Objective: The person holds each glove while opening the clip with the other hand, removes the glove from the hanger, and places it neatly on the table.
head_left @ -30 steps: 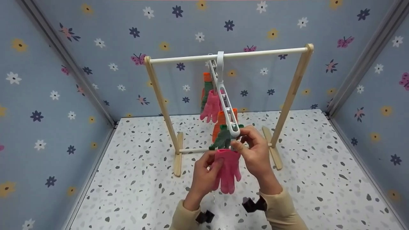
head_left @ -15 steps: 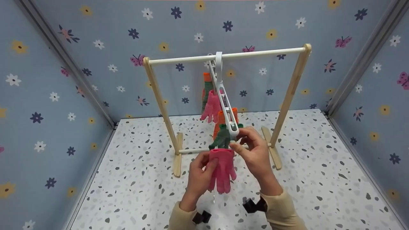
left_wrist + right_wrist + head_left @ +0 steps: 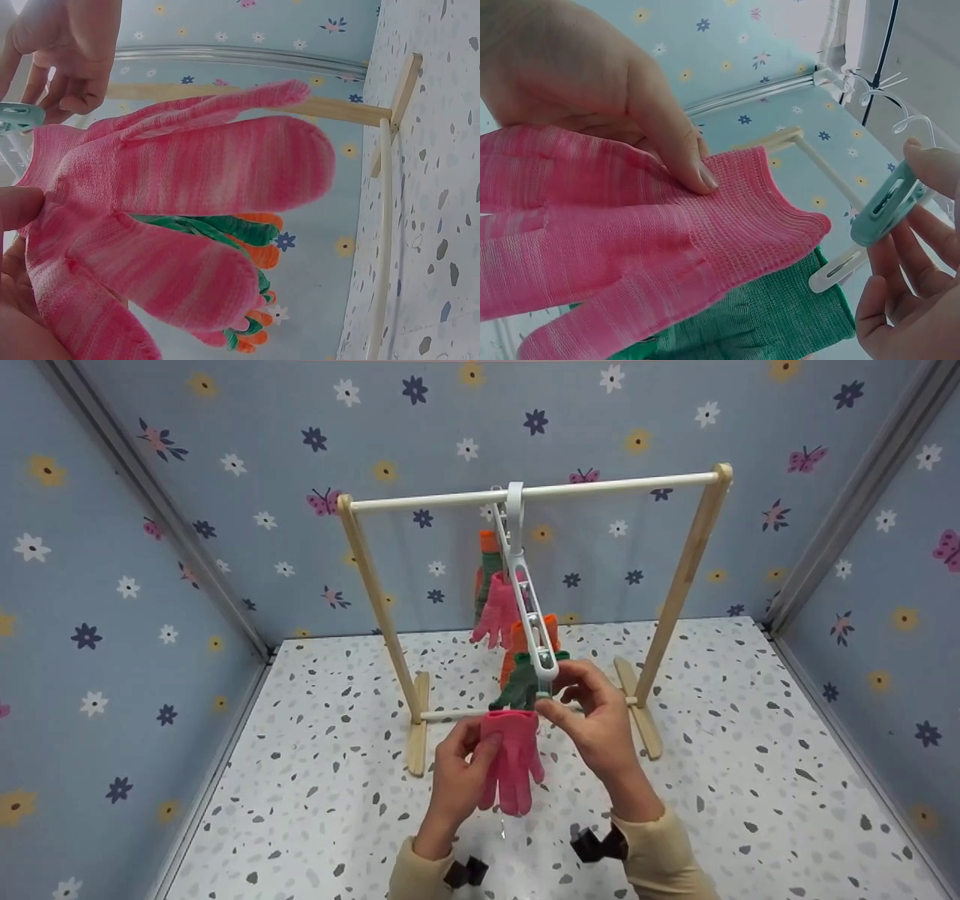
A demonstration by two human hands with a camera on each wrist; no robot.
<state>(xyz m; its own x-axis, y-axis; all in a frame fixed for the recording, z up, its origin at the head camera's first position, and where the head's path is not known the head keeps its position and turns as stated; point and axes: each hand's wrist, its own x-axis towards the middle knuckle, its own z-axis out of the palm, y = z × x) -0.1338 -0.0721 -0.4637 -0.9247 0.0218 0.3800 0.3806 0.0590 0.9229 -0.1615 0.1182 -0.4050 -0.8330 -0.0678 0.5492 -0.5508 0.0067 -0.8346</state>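
A pink knitted glove is pinched near its cuff between the thumb and fingers of my left hand; its fingers point downward. My right hand holds a teal clip at the near end of the white hanger. The right wrist view shows a gap between this clip and the pink cuff. Just behind, a green glove hangs from the hanger, its cuff by a pale clip. Farther back hangs an orange glove, partly hidden.
The hanger hooks over the top bar of a wooden rack, whose posts stand on both sides. Another pink glove and a green glove hang at the hanger's far end. Flowered walls enclose the speckled table.
My left hand has moved left with the pink glove, away from the teal clip. My right hand stays at the clip, shifting slightly left with the hanger's near end.
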